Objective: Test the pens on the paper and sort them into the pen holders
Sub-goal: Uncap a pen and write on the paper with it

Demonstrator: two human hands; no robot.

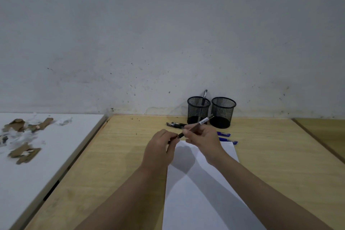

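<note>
- The pen point(200, 123) is held up in the air between both hands, above the far edge of the paper point(203, 192), slanting with its back end pointing up toward the two holders.
- The right hand point(202, 142) has its fingers curled round the middle of the barrel. The left hand point(160, 147) is pinching the lower end, which looks like the cap or the tip; I can't tell which from here.
- My guess is the cap's coming off so the pen can be scribbled on the sheet. Nothing is written on the paper that I can see.
- Handling-wise it's a skinny, light, stiff plastic stick, probably a bit slick. Best to grip mid-barrel and pull straight along its length, since a tight cap can let go with a jerk.
- The left pen holder point(198, 110), black mesh, already has one pen point(204, 97) standing in it. The right pen holder point(223, 112) looks empty, and the two stand just about touching against the wall.
- Still waiting on the wooden table point(115, 155): a black pen point(175, 124) lying left of the holders, and two blue pens point(226, 137) near the paper's far right corner, partly hidden by the right hand.
</note>
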